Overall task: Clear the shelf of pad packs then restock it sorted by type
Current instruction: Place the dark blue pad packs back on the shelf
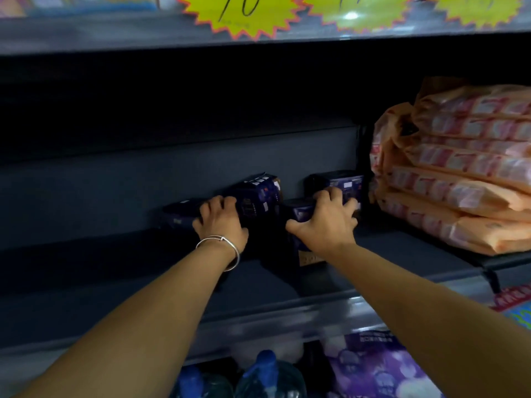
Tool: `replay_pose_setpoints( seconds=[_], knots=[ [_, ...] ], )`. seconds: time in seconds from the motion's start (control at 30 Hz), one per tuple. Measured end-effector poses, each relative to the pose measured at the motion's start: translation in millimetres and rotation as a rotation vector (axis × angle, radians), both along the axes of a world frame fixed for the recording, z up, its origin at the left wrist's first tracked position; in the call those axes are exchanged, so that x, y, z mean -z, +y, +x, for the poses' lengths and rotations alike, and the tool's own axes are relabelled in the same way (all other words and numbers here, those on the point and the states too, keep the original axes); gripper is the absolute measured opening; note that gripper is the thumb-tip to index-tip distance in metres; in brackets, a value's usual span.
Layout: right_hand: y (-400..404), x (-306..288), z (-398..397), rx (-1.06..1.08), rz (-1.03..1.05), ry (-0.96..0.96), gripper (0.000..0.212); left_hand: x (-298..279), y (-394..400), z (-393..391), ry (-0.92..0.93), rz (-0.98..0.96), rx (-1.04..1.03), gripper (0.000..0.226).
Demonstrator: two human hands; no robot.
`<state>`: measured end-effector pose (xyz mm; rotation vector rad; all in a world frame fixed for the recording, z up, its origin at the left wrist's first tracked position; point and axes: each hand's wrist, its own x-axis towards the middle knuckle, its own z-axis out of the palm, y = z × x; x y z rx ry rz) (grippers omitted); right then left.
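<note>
**Shelf nearly bare, dark packs in hand**

I read the shelf (86, 282) as mostly cleared. Few dark purple packs (258, 193) sit at its back, just left of the orange pack stack (459, 173). Left hand (221, 222) fingers curl over a low pack; right hand (324, 222) fingers, spread, grip another beside it. Clearing or restocking: cannot tell. Sorting by type looks largely undone; orange stack untouched.

A shop – starburst price tags (244, 15), stocked shelf (287, 308)
</note>
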<state>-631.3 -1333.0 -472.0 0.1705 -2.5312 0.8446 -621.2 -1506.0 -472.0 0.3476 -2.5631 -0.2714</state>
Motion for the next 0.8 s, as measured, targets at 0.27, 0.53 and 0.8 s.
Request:
replay_pose_setpoints(
  seconds=[0.27, 0.53, 0.8],
  knots=[
    [-46, 5, -24, -0.109, -0.015, 0.05, 0.066, 2, -64, -31, -0.059, 0.091, -0.144, 0.092],
    [-71, 19, -41, -0.077, 0.011, -0.025, 0.09, 7, -102, -60, -0.098, 0.331, -0.127, 0.099],
    [-74, 19, -48, -0.09, -0.043, 0.015, 0.076, 15, -108, -65, 0.017, 0.4, -0.072, 0.071]
  ],
)
